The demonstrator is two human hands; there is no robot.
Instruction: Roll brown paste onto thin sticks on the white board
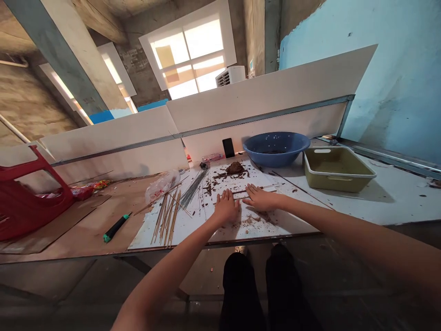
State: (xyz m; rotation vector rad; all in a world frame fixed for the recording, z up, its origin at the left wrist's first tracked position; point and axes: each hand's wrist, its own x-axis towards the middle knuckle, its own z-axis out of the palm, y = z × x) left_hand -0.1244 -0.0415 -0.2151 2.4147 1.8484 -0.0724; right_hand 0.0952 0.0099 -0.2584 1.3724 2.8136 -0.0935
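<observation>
Left hand (226, 208) and right hand (261, 198), both open, rest palms-down on a thin stick (270, 187).
Brown crumbs (250, 221) dot the white board (296, 214); brown lump (235, 168) at 12 o'clock, wooden sticks (167, 216) at 9, blue basin (275, 148) at 1, olive tray (339, 169) at 2.

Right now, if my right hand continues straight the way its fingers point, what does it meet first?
Probably your left hand. The fingers of your right hand point toward it, and the gap looks very small, though depth is unclear.
</observation>
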